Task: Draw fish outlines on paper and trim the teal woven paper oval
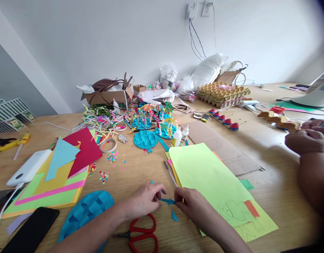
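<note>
Between my two hands is a small blue paper cutout (168, 201). My right hand (189, 203) pinches its right end, and my left hand (147, 199) has its fingers closed at the left end. Below lies a blue paper scrap (174, 215). Red-handled scissors (143, 230) rest on the table under my left wrist, their blades partly hidden. My left forearm covers part of a blue woven paper disc (85, 211). Under my right forearm are yellow-green sheets (201, 172) with pencil outlines like fish. A pen (169, 172) lies along their left edge.
To the left are stacked coloured papers (80, 149), a white power bank (28, 168) and a black phone (32, 230). Ahead stand glue bottles (177, 137) among decorated blue discs (146, 139). Cardboard (219, 149) lies right. Another person's hands (309, 138) hold an egg-carton strip (279, 120).
</note>
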{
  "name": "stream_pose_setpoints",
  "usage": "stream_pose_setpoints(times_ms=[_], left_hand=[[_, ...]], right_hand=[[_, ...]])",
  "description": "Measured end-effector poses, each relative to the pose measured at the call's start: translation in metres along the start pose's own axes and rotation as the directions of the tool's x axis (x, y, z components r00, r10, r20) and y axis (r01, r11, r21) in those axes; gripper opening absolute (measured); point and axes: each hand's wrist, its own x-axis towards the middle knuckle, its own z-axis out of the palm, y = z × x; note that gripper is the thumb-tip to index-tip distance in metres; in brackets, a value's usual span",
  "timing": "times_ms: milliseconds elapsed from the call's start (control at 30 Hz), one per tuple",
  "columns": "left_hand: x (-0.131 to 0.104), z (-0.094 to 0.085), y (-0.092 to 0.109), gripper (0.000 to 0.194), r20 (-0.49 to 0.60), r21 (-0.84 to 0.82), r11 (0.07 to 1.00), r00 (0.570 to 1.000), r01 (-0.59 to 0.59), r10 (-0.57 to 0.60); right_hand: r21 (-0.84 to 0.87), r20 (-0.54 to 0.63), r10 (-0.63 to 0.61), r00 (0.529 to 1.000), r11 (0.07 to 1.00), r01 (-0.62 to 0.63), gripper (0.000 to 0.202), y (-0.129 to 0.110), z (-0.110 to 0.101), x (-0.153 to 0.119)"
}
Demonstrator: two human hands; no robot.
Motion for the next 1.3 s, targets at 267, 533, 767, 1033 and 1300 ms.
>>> stream_pose_setpoints(times_ms=[267, 533, 767, 1033, 1300], left_hand=[[0.005, -0.002, 0.002, 0.013, -0.105, -0.223, 0.975, 0.994, 0.0, -0.024], [0.007, -0.007, 0.001, 0.014, -0.099, -0.195, 0.98, 0.995, -0.024, 0.005], [0.007, -0.03, -0.001, 0.01, -0.133, -0.088, 0.994, 0.99, -0.062, 0.05], [0.016, -0.071, -0.022, 0.02, -0.281, 0.072, 0.996, 0.959, 0.055, -0.032], [0.095, -0.119, -0.024, 0.018, -0.28, 0.321, 0.947, 0.957, 0.019, 0.076]], right_hand=[[0.306, -0.087, -0.037, 0.996, 0.95, 0.062, 0.016, -0.012, -0.009, -0.003], [0.367, -0.16, -0.037, 0.986, 0.925, 0.094, 0.015, -0.018, -0.01, 0.0], [0.377, -0.177, -0.048, 0.983, 0.919, 0.113, 0.015, -0.016, -0.017, -0.001], [0.224, -0.174, -0.014, 0.985, 0.973, 0.054, 0.017, -0.015, -0.008, -0.012], [0.102, -0.071, -0.199, 0.977, 0.973, 0.206, 0.017, -0.016, 0.009, -0.017]])
